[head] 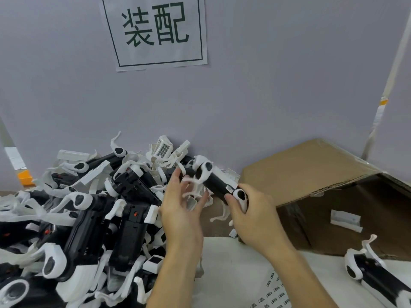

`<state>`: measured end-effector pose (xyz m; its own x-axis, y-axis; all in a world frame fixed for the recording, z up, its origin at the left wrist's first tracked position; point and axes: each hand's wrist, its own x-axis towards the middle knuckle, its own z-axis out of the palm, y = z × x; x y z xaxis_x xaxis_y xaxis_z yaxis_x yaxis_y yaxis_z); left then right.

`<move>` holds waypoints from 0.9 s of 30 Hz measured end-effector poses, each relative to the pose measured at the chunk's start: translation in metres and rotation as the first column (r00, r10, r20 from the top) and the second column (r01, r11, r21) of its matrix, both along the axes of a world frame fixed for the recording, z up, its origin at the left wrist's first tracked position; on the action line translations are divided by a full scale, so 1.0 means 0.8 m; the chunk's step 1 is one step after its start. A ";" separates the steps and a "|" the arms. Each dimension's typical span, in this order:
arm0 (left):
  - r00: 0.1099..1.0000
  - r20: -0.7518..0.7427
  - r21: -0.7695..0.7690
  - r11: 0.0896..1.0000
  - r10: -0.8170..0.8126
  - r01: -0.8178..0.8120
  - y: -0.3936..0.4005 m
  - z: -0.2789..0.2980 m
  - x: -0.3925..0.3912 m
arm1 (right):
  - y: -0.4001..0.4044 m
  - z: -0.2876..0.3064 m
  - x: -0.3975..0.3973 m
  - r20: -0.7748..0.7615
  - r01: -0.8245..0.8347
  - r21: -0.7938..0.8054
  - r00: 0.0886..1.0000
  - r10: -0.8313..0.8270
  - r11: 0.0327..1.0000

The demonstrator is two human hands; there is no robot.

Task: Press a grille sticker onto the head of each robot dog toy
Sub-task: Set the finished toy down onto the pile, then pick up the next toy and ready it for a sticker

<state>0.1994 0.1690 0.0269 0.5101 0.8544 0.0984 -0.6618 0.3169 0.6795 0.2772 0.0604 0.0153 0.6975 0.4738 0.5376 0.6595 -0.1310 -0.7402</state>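
Centre frame: right hand (249,210) gripping toy dog (219,182) | left hand (182,203) fingers apart, steadying leg | advice: be turning head upward before sticking.

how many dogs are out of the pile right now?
2. One robot dog is held up between the left hand and right hand; another dog lies at lower right. The cardboard box may hide more.

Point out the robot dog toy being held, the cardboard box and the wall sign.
held robot dog toy (216,182), head view, black body.
cardboard box (304,165), head view, top flap.
wall sign (153,30), head view, printed characters.
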 end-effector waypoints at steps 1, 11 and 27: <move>1.000 0.018 -0.012 1.000 0.001 -0.001 0.000 0.000 -0.001 | 0.003 -0.005 0.001 -0.087 0.022 0.033 0.996 -0.019 0.999; 0.999 -0.034 0.007 1.000 -0.005 0.005 0.003 -0.005 0.000 | -0.008 0.060 0.061 -0.729 0.525 0.605 0.668 0.150 0.599; 0.945 -0.317 0.082 0.991 -0.078 0.110 -0.002 -0.001 0.002 | 0.005 0.026 0.053 -0.703 0.070 0.197 0.705 0.091 0.978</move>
<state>0.2013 0.1672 0.0265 0.6060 0.7954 0.0009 -0.3816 0.2897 0.8778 0.3194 0.0647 0.0360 0.9043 0.4258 -0.0303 -0.0667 0.0710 -0.9952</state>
